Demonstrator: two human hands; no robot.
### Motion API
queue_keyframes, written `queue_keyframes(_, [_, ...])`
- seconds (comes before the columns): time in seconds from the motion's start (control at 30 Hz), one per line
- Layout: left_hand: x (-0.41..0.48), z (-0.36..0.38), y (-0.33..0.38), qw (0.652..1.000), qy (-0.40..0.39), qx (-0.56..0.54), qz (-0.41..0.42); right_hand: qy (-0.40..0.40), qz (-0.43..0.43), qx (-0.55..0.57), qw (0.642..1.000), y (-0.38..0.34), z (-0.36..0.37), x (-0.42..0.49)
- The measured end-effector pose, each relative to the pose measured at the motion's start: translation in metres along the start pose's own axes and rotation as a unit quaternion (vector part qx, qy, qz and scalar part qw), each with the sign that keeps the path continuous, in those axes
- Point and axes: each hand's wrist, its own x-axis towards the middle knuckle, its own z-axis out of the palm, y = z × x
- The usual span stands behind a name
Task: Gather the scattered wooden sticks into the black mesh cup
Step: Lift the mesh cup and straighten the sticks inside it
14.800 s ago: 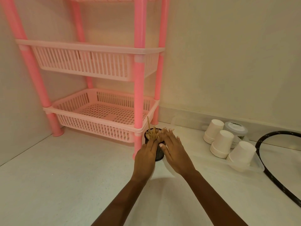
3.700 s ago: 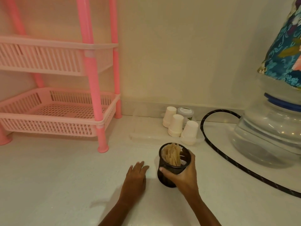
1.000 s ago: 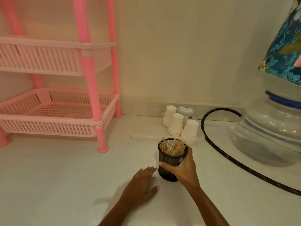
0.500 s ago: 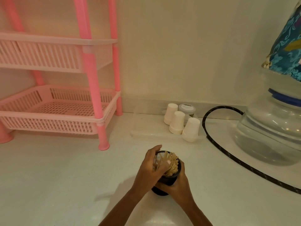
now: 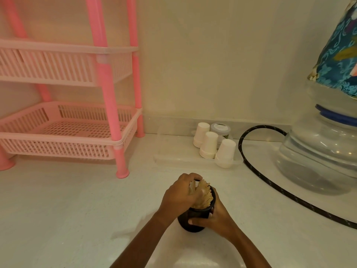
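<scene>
The black mesh cup (image 5: pixel 193 222) stands on the white counter, tilted toward me, low in the middle of the view. A bundle of wooden sticks (image 5: pixel 203 196) fills it, their tips showing above the rim. My right hand (image 5: pixel 217 219) is wrapped around the cup's right side. My left hand (image 5: pixel 179 194) lies over the cup's mouth from the left, fingers curled on the stick tips and the rim. No loose sticks show on the counter.
A pink two-tier basket rack (image 5: pixel 108 117) stands at the left. Stacks of white paper cups (image 5: pixel 209 145) and a small lidded jar (image 5: pixel 220 129) sit in a clear tray at the back wall. A black cord (image 5: pixel 257 169) curves past a large water bottle (image 5: pixel 320 157).
My left hand rose from the counter beside the cup and came down over its mouth, onto the sticks. My right hand has kept hold of the cup, which now tilts toward me.
</scene>
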Motion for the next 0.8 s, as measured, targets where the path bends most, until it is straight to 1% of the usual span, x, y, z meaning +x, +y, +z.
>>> queue_keyframes(0.1, [-0.003,0.004,-0.003,0.998,0.056,-0.020,0.003,0.006,0.015,-0.004,1.000,-0.005,-0.001,-0.003])
queue_keyframes(0.2, [-0.006,0.005,-0.005,0.991,0.082,-0.101,0.001,0.013,0.014,-0.017,1.000,-0.015,-0.002,-0.010])
queue_keyframes(0.23, [-0.006,0.005,-0.005,0.988,0.081,-0.131,-0.001,0.022,0.008,-0.035,0.999,-0.018,-0.003,-0.013])
queue_keyframes(0.3, [-0.006,0.005,-0.005,0.981,0.075,-0.180,-0.010,0.068,-0.021,-0.112,0.991,-0.027,-0.004,-0.021])
queue_keyframes(0.37, [-0.005,0.006,-0.004,0.972,0.074,-0.221,-0.028,0.103,-0.070,-0.224,0.967,-0.035,-0.004,-0.026])
queue_keyframes(0.4, [-0.005,0.007,-0.003,0.966,0.077,-0.242,-0.038,0.098,-0.081,-0.281,0.951,-0.037,-0.003,-0.026])
queue_keyframes(0.47, [-0.006,0.009,-0.002,0.957,0.090,-0.271,-0.052,0.065,-0.078,-0.383,0.918,-0.044,-0.001,-0.025])
queue_keyframes(0.53, [-0.007,0.011,-0.005,0.957,0.096,-0.269,-0.057,0.022,-0.063,-0.461,0.885,-0.049,-0.002,-0.022])
queue_keyframes(0.57, [-0.008,0.011,-0.008,0.958,0.093,-0.265,-0.058,0.005,-0.059,-0.484,0.873,-0.051,-0.005,-0.021])
queue_keyframes(0.6, [-0.009,0.012,-0.010,0.958,0.089,-0.265,-0.060,-0.012,-0.057,-0.491,0.869,-0.054,-0.009,-0.020])
queue_keyframes(0.63, [-0.010,0.012,-0.012,0.958,0.083,-0.269,-0.062,-0.032,-0.050,-0.485,0.873,-0.058,-0.014,-0.018])
queue_keyframes(0.7, [-0.012,0.013,-0.013,0.951,0.075,-0.292,-0.067,-0.056,-0.019,-0.440,0.896,-0.067,-0.023,-0.012])
queue_keyframes(0.73, [-0.012,0.014,-0.013,0.945,0.075,-0.309,-0.070,-0.051,-0.010,-0.420,0.906,-0.070,-0.025,-0.009])
queue_keyframes(0.8, [-0.014,0.016,-0.013,0.931,0.072,-0.348,-0.080,-0.032,-0.021,-0.411,0.911,-0.076,-0.020,-0.005])
